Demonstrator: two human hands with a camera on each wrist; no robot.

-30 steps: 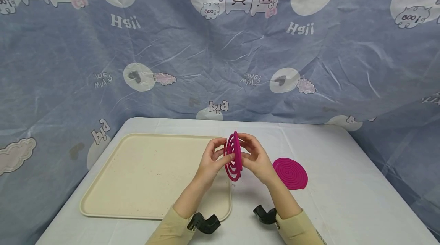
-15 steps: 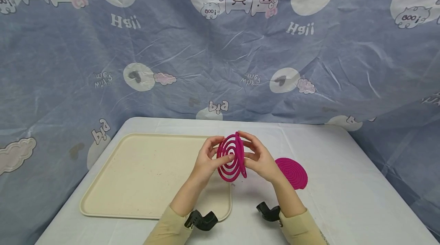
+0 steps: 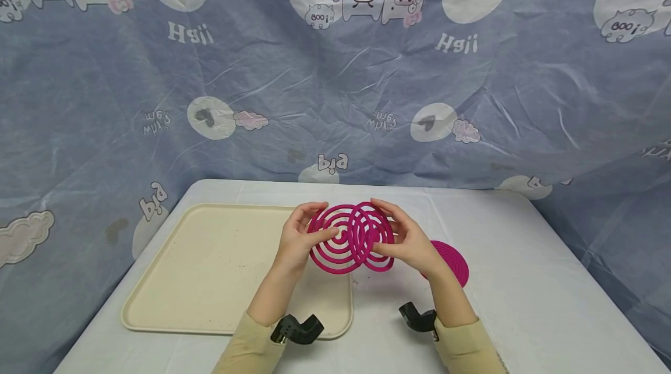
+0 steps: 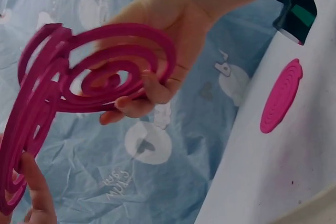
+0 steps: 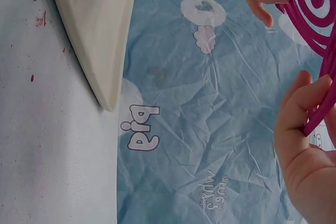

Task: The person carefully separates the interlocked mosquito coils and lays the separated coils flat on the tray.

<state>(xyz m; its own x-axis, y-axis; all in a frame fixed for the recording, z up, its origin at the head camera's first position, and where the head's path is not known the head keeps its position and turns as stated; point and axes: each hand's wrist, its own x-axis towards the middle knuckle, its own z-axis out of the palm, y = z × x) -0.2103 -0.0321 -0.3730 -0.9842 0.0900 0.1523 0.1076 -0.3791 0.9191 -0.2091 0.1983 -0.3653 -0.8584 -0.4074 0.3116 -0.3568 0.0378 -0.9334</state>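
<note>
Two magenta spiral coils are held upright over the white table (image 3: pixel 524 281), overlapping and partly pulled apart. My left hand (image 3: pixel 306 229) pinches the left coil (image 3: pixel 329 243) at its rim and centre. The right coil (image 3: pixel 376 239) is pinched by my right hand (image 3: pixel 397 234). In the left wrist view the right hand (image 4: pixel 157 51) grips its coil (image 4: pixel 118 59), and the left coil (image 4: pixel 23 135) hangs beside it. The right wrist view catches a right fingertip against a coil's edge (image 5: pixel 317 114).
A flat magenta coil disc (image 3: pixel 453 262) lies on the table just right of my right hand. A cream tray (image 3: pixel 209 269) sits to the left, its near right corner under my left forearm. A blue cartoon-print cloth (image 3: pixel 335 71) hangs behind the table.
The coils were one edge-on disc between both hands. They have since turned to face me and slid apart sideways, the left hand moving left and the right hand moving right.
</note>
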